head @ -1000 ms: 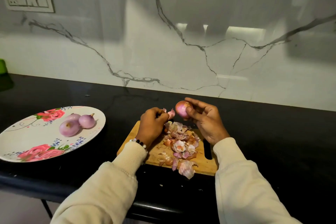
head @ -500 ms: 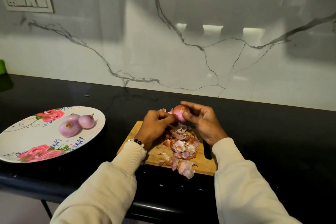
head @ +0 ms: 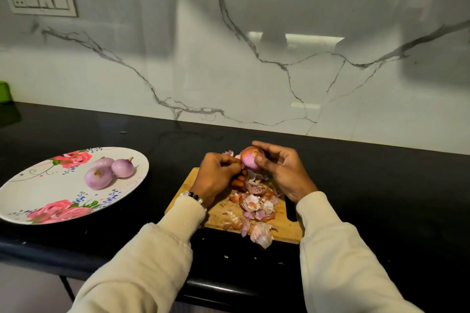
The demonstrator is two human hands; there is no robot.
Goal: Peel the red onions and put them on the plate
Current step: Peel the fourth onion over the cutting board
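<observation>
My right hand holds a partly peeled red onion above the far end of a wooden cutting board. My left hand is right beside it, its curled fingers pinching a strip of skin at the onion's lower left. A heap of peeled skins lies on the board under both hands. To the left, a white plate with pink roses carries three peeled onions, clustered near its far side.
The black countertop runs left to right, backed by a white marble wall. A switch panel sits high on the wall at left. A green object shows at the far left edge. Small skin scraps lie near the counter's front edge.
My left hand dropped a piece of skin and came back to the onion, now pinching skin at its lower left. My right hand turned the onion slightly.
</observation>
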